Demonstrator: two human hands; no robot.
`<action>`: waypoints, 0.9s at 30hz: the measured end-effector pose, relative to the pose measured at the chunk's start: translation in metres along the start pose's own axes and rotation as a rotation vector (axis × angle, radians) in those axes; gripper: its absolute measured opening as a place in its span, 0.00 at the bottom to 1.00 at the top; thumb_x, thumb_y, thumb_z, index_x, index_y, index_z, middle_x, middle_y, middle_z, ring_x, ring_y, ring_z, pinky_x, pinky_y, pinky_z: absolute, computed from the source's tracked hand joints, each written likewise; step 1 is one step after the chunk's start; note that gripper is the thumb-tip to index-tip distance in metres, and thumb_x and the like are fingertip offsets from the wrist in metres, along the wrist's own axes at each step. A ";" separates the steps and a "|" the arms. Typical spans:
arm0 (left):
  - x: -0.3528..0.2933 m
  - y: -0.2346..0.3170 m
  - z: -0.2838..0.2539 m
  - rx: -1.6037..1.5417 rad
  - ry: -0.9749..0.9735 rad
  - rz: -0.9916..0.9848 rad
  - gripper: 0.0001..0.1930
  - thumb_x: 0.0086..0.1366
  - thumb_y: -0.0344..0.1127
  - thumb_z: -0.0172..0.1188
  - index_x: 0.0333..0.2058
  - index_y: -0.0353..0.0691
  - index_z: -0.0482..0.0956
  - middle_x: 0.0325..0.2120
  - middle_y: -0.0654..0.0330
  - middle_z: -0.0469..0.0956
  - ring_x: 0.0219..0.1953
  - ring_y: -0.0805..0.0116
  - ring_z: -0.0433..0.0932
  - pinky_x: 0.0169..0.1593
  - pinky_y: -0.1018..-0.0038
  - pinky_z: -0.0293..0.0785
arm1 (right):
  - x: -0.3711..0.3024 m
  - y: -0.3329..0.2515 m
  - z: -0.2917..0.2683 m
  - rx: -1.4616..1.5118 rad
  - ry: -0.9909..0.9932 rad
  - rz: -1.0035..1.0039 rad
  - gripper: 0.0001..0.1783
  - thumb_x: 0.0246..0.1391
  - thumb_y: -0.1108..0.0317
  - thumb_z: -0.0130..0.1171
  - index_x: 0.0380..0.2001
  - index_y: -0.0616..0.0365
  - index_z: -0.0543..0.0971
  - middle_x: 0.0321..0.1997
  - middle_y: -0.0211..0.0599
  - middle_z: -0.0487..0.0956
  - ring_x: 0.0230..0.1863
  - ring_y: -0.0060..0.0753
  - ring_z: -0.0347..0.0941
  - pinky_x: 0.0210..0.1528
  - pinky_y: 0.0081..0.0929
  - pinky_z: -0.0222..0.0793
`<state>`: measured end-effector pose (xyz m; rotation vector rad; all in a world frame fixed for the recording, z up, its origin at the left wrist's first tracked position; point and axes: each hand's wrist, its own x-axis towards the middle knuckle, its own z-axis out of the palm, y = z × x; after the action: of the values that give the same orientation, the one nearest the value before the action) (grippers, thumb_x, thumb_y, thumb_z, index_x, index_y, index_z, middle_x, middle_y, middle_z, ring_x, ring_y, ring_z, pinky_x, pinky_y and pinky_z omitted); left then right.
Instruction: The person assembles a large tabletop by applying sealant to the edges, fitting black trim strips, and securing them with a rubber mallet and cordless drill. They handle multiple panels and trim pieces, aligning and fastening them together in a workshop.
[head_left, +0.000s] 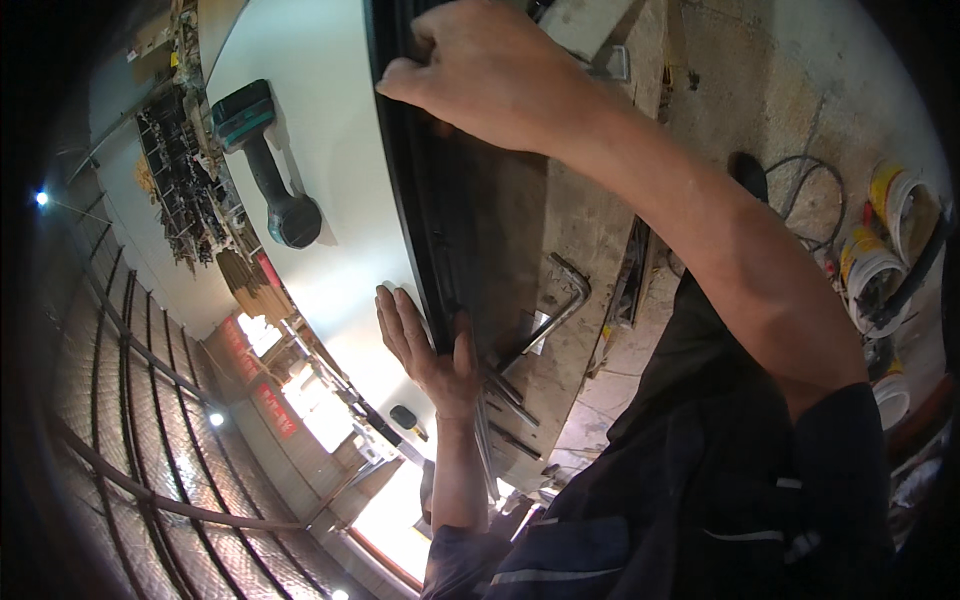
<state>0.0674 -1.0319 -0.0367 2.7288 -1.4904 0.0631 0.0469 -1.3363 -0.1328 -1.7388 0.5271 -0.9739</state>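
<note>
A long black edge strip (pixel 420 230) runs along the side of a white panel (pixel 340 190). At its upper end my right hand (pixel 480 75) has its fingers curled over the strip, thumb and forefinger closing on it. Lower down, my left hand (pixel 437 365) rests with straight fingers flat on the white panel. Its thumb is apart, on the strip's other side. A teal and black cordless power tool (pixel 265 165) lies on the panel, left of both hands. Whatever is under my right fingers besides the strip is hidden.
An L-shaped metal bar (pixel 565 300) lies on the worn board (pixel 575 215) beside the strip. Yellow and white buckets (pixel 870 265) and a dark cable (pixel 835 200) are on the floor at right. A small black object (pixel 403 416) sits beyond my left hand.
</note>
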 end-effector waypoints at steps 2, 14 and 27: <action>-0.002 -0.001 0.004 -0.003 0.012 0.004 0.39 0.59 0.28 0.64 0.69 0.35 0.60 0.69 0.41 0.57 0.71 0.41 0.55 0.70 0.51 0.52 | 0.000 -0.003 -0.004 0.014 -0.142 0.151 0.26 0.58 0.49 0.57 0.32 0.67 0.82 0.30 0.54 0.81 0.35 0.55 0.80 0.43 0.44 0.76; -0.010 -0.005 0.008 0.055 -0.003 -0.001 0.39 0.63 0.32 0.63 0.70 0.35 0.55 0.69 0.43 0.58 0.72 0.48 0.54 0.72 0.56 0.51 | -0.015 -0.013 -0.011 0.262 0.001 0.135 0.17 0.51 0.70 0.55 0.18 0.78 0.78 0.25 0.69 0.76 0.30 0.64 0.78 0.32 0.48 0.74; -0.005 -0.003 0.012 0.057 0.043 -0.041 0.45 0.58 0.41 0.71 0.70 0.40 0.57 0.67 0.45 0.61 0.70 0.48 0.58 0.71 0.54 0.55 | -0.020 -0.034 -0.030 0.307 -0.078 0.223 0.15 0.53 0.72 0.54 0.23 0.78 0.80 0.26 0.64 0.79 0.27 0.57 0.79 0.31 0.43 0.74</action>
<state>0.0677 -1.0272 -0.0491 2.7827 -1.4432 0.1644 0.0073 -1.3256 -0.1046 -1.4043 0.4817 -0.7800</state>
